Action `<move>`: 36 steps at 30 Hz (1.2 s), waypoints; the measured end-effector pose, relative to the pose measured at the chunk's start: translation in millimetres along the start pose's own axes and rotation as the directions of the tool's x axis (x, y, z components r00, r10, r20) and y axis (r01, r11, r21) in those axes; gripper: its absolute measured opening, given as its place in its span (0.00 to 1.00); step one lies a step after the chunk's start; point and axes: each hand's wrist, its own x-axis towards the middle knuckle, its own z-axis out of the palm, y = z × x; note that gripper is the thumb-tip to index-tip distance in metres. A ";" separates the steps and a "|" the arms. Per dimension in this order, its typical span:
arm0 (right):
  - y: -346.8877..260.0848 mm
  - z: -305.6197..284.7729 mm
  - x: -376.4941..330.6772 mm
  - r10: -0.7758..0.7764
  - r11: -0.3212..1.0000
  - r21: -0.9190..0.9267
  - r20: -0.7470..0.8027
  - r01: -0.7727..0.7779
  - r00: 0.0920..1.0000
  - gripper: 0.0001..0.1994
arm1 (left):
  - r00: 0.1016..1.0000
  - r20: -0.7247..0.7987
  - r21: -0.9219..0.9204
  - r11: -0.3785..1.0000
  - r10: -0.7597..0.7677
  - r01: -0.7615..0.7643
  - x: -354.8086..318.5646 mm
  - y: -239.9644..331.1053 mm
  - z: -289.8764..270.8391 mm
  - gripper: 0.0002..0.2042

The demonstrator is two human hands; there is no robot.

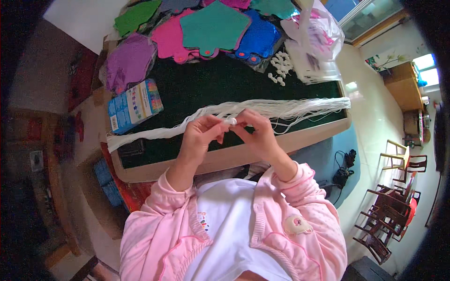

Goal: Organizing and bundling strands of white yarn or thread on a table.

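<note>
Close together over the table's front part, my left hand (200,135) and my right hand (257,135) pinch a small white knobbed piece (231,121) between their fingertips. The fingers hide much of it, so whether a string runs through it I cannot tell. Just behind and beneath both hands, a long bundle of white strings (300,108) stretches across the table from left to right. A small heap of similar white pieces (281,65) lies farther back on the right.
Stacked pentagon-like sheets in teal (213,27), pink (168,37), blue (259,37) and purple (130,63) cover the table's far side. A blue-and-white box (136,106) sits at left. White plastic bags (314,44) lie far right. A raised beige rim (154,171) edges the dark green tabletop.
</note>
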 end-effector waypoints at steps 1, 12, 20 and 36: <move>0.2 2.1 -0.9 -0.042 0.993 -0.110 -0.012 0.040 0.999 0.05 | 0.996 -0.078 0.009 0.999 0.048 -0.048 0.8 -1.6 1.1 0.02; -0.3 -16.3 -1.6 -0.205 0.894 -0.363 0.193 0.265 0.959 0.05 | 0.760 0.450 0.756 0.253 0.468 -0.604 1.0 9.6 -2.0 0.06; 0.3 -25.2 2.0 0.315 0.927 0.140 0.209 -0.347 0.926 0.04 | 0.667 0.569 0.712 0.119 0.481 -0.693 3.5 4.7 2.9 0.06; 105.2 -142.9 31.7 -0.036 0.653 -0.702 -0.405 -0.285 0.914 0.10 | 0.769 0.426 0.841 0.105 0.476 -0.531 14.2 -18.8 -12.8 0.11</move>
